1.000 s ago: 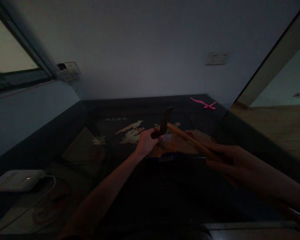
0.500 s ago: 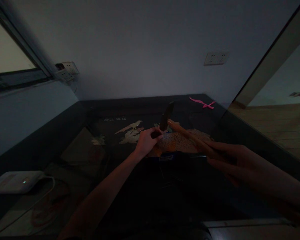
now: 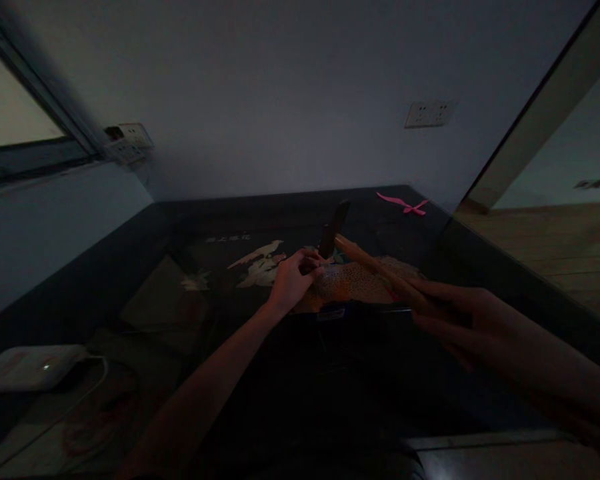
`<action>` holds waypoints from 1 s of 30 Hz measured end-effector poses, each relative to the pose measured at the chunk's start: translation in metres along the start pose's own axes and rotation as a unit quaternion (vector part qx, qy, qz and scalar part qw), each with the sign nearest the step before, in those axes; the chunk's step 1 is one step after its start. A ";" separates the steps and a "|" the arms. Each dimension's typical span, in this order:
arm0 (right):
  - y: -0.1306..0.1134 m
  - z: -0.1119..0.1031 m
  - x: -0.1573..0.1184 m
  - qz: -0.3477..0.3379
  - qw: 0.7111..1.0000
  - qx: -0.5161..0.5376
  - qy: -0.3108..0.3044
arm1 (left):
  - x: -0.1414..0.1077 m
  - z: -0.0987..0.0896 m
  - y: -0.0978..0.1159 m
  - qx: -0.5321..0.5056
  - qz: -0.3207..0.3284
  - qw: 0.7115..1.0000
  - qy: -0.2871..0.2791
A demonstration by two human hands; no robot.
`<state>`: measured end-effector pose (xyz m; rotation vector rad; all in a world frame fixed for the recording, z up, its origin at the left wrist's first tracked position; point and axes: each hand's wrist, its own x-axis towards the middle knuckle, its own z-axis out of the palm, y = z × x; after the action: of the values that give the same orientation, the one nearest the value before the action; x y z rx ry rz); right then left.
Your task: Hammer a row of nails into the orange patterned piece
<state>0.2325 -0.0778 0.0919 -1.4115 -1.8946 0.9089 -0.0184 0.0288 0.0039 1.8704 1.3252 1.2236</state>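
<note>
Right hand (image 3: 447,313) closed round wooden hammer handle (image 3: 380,273), dark head (image 3: 333,230) raised. Left hand (image 3: 293,283) pinches small unclear item beneath, on speckled object (image 3: 360,283) atop dark worktop (image 3: 205,220). Risk: dim light, fingers (image 3: 313,260) near strike point; misaimed blow hits them.

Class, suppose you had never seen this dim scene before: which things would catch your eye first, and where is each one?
The right hand grips a hammer by its pale wooden handle, its dark head raised at the centre of the table. Just below that head, the left hand pinches something small over a speckled orange object. A bright pink ribbon lies at the far right corner.
</note>
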 end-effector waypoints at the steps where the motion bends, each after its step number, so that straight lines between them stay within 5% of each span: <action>1: 0.000 0.000 -0.001 0.008 1.000 -0.008 -0.013 | 0.000 0.000 0.000 0.003 -0.002 1.000 0.003; 6: 0.009 0.005 0.001 0.041 0.995 -0.023 -0.091 | 0.000 0.002 -0.006 -0.013 0.007 1.000 0.001; 30: 0.012 0.012 0.001 0.021 0.997 -0.031 -0.064 | 0.000 0.003 -0.011 -0.024 0.001 1.000 -0.004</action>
<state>0.2298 -0.0761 0.0753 -1.4661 -2.0106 0.9904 -0.0210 0.0333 -0.0066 1.8421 1.2791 1.2367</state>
